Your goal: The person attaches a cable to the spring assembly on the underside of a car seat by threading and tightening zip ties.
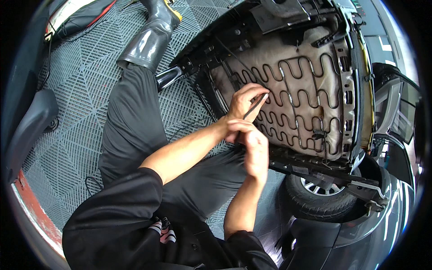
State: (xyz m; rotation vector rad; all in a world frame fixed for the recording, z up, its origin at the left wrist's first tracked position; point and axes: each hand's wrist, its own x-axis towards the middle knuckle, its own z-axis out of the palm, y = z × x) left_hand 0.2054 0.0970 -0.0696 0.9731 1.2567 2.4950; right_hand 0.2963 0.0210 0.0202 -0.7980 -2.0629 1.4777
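In front of me a car seat (307, 72) lies tipped over, its springs and metal frame facing me. My left hand (243, 103) is over the seat's near side, thumb and fingers pinching a thin black cable (255, 106). From that pinch the cable slants down toward my right hand (251, 138). This hand sits just below the left one, by the left wrist, its fingers curled around the lower stretch of cable. Behind both hands run rows of wavy wire springs (282, 96) over brownish padding. Where the cable's ends lie, I cannot make out.
Grey slatted floor tiles (76, 108) spread under my legs. A grey rubber boot (150, 38) is on my outstretched foot, beside the seat's metal rail (170, 76). A car wheel (315, 193) and dark car body stand at right. Another dark seat part (33, 117) is at left.
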